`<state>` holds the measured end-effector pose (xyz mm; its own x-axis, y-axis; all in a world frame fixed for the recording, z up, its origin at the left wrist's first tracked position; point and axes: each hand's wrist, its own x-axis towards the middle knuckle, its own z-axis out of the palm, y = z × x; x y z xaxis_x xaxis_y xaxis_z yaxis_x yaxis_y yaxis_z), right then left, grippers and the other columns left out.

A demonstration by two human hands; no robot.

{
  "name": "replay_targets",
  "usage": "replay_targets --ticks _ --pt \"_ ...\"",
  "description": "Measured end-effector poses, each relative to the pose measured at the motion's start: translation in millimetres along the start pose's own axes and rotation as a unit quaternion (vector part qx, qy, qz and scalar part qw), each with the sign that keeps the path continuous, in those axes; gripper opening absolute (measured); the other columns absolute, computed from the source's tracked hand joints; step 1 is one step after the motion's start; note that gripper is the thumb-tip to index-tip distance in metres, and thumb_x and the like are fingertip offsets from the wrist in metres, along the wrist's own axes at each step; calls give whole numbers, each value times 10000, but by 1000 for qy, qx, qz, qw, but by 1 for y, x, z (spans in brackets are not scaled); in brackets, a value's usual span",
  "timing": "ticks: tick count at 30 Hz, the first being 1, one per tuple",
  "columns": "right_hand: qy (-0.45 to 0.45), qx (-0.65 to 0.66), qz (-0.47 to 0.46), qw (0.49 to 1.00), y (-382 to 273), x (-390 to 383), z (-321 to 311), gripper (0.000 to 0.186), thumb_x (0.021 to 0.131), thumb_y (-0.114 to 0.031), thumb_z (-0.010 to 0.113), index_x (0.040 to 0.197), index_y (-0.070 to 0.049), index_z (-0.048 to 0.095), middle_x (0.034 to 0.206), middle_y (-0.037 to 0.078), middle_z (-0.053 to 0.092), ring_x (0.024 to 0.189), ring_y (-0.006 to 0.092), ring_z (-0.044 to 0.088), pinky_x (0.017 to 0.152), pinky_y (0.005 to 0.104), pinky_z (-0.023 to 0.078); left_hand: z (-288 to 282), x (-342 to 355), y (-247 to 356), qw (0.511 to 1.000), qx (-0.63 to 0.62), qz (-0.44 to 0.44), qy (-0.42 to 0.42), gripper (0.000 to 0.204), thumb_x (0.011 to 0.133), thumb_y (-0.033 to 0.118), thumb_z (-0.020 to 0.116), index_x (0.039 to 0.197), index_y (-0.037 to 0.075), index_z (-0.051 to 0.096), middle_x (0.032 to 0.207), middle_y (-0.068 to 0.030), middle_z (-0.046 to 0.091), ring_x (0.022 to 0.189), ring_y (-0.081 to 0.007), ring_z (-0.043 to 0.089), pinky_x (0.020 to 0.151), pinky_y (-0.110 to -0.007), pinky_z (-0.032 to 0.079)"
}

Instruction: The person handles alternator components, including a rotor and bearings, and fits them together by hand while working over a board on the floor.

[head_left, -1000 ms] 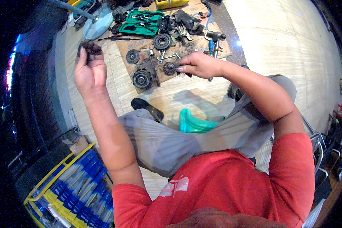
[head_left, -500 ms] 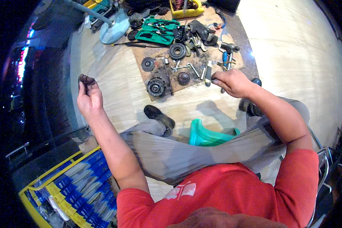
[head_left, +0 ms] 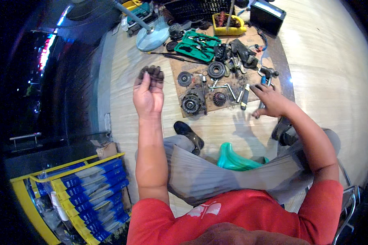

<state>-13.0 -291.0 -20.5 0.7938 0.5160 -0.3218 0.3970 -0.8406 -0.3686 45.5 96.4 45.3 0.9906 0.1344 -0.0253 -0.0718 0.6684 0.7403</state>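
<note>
Red short-sleeved shirt, grey trousers, dark shoe (head_left: 188, 132), grease-blackened fingers (head_left: 151, 73).

Pale wood-plank floor (head_left: 327, 61) everywhere, pretty glossy under the light. The left side is dark, with a pink-blue glow (head_left: 45, 53) in it. A yellow rack of blue packets (head_left: 86, 192) sits lower left, and a chrome chair frame (head_left: 349, 204) lower right.

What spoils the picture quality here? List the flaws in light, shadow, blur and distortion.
Head view: strong fisheye bending, floorboards curving toward the rim; black vignette at the corners; left side dark with a blown-out coloured light streak; the right hand casts a soft shadow on the floor; the left hand holds a dark greasy part, detail lost; mild softness overall.
</note>
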Motion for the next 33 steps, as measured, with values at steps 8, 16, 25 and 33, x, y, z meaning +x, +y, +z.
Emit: replay_targets --ticks 8,16,25,33 --pt "211 243 -96 942 -35 26 -31 536 846 -270 668 1289 -18 503 1150 224 599 1079 370 570 927 422 456 62 -30 -62 983 24 -134 -126 172 935 11 516 1079 -16 607 1023 -189 661 929 -290 662 837 -421 552" --pt "217 503 -131 826 -56 28 -61 301 940 -182 567 1177 -4 619 964 96 695 875 98 584 805 283 488 82 -40 -76 936 42 -252 -242 201 900 15 573 1091 -6 628 1001 -158 686 903 -258 678 814 -402 560" --pt "170 551 -72 814 -58 29 -65 207 890 -160 646 1001 13 670 868 21 679 809 60 575 746 248 484 88 -45 -85 910 53 -316 -261 198 885 -3 587 1073 22 644 1008 -157 687 901 -269 681 818 -411 558" --pt "133 565 -49 813 -55 33 -60 189 913 -180 616 967 -3 655 819 2 650 769 49 536 701 255 470 93 -49 -88 903 125 -319 -260 220 897 -2 562 1110 -14 615 1021 -168 680 913 -279 674 856 -422 545"
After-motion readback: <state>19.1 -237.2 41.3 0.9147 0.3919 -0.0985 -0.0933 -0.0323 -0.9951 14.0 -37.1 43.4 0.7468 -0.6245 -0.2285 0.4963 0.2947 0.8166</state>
